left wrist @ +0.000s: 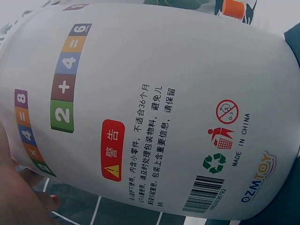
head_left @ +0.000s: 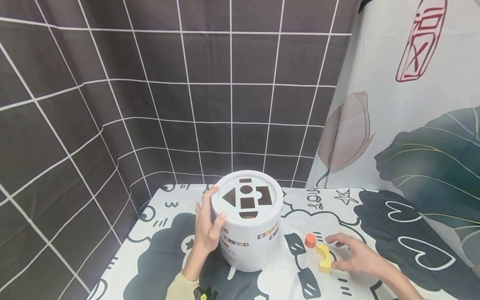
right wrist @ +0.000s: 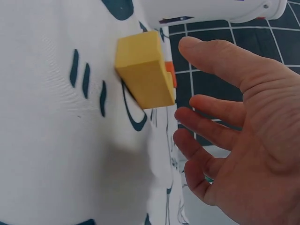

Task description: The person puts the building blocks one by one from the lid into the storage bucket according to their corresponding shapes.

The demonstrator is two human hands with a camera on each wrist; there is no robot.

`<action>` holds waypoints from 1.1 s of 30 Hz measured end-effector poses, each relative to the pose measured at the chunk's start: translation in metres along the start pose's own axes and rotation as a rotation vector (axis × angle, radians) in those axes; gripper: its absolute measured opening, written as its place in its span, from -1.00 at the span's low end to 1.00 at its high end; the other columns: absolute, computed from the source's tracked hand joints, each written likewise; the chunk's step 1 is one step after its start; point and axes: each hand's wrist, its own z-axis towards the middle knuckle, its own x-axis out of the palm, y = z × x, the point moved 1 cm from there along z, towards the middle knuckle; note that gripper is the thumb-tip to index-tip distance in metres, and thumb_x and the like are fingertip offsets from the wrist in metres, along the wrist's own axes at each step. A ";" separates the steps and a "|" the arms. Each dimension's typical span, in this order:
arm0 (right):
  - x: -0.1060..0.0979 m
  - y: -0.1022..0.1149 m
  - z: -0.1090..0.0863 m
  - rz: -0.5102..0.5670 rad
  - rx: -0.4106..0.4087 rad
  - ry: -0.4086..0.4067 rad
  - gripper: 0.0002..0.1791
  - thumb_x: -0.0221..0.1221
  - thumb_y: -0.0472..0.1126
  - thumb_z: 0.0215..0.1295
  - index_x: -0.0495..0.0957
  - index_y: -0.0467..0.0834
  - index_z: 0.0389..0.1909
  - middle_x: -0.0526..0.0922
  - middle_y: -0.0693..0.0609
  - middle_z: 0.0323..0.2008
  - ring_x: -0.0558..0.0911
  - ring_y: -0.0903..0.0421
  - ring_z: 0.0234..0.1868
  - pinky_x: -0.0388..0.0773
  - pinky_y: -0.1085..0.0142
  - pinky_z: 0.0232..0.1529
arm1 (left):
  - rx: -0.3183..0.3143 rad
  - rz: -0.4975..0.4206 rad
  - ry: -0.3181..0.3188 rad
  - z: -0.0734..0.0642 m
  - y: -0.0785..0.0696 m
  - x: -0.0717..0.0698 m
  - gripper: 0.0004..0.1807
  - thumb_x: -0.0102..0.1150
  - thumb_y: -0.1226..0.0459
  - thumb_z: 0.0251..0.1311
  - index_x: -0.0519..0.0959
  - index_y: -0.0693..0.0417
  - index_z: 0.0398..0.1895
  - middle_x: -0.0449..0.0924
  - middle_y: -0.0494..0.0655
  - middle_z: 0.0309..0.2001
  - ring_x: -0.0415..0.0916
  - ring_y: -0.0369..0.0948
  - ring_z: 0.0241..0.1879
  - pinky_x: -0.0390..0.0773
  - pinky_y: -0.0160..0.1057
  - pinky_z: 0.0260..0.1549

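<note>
A white shape-sorter bucket [head_left: 249, 246] stands upright, its lid [head_left: 275, 208] cut with a triangle, a circle, rectangles and other openings. My left hand [head_left: 208, 227] holds the bucket at its left side, thumb and a finger at the lid's rim; in the left wrist view the bucket's printed side [left wrist: 187, 56] hides part of that hand. My right hand [head_left: 356, 254] is beside a yellow block with a rounded notch [head_left: 324, 259], with thumb and fingers spread apart. In the right wrist view the yellow block [right wrist: 145, 70] sits just beyond the fingertips, and nothing is in the hand.
An orange-red cylinder block [head_left: 310, 240] lies between the bucket and the yellow block. The table has a black-and-white patterned cloth [head_left: 296, 208]. Behind it hangs a dark gridded curtain [head_left: 206, 100], with a leaf-printed white cloth [head_left: 378, 100] at the right.
</note>
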 end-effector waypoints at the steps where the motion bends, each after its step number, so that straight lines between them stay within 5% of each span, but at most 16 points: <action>1: 0.001 0.000 -0.001 0.000 -0.009 -0.007 -0.37 0.54 -0.15 -0.13 0.58 -0.22 0.03 0.64 -0.09 -0.06 0.58 0.10 -0.13 0.56 0.11 -0.17 | 0.001 0.001 0.000 0.000 0.000 0.000 -0.25 -0.09 0.12 -0.02 0.33 0.22 0.33 0.41 0.21 0.32 0.20 0.24 0.39 -0.26 0.52 0.26; 11: 0.012 -0.004 -0.003 0.022 -0.041 0.009 -0.37 0.55 -0.20 -0.17 0.58 -0.24 0.01 0.65 -0.08 -0.11 0.59 0.16 -0.16 0.57 0.19 -0.15 | -0.006 -0.002 0.000 -0.001 0.002 0.000 -0.26 -0.09 0.11 0.00 0.33 0.20 0.34 0.41 0.19 0.32 0.19 0.23 0.39 -0.28 0.52 0.26; 21: 0.012 -0.002 -0.002 0.029 0.059 0.050 -0.31 0.55 -0.10 -0.17 0.57 -0.24 0.05 0.65 -0.04 -0.06 0.58 0.15 -0.13 0.58 0.15 -0.10 | 0.001 -0.002 -0.003 0.001 0.000 0.000 -0.26 -0.09 0.12 -0.01 0.33 0.22 0.33 0.42 0.20 0.31 0.20 0.24 0.39 -0.26 0.53 0.25; 33: 0.014 -0.002 -0.004 0.020 0.014 -0.038 -0.36 0.57 -0.13 -0.18 0.58 -0.15 0.00 0.62 0.14 -0.15 0.56 0.22 -0.21 0.53 0.24 -0.25 | -0.003 -0.001 0.001 0.000 -0.001 0.000 -0.26 -0.09 0.13 -0.02 0.33 0.21 0.33 0.42 0.21 0.31 0.20 0.24 0.39 -0.26 0.52 0.25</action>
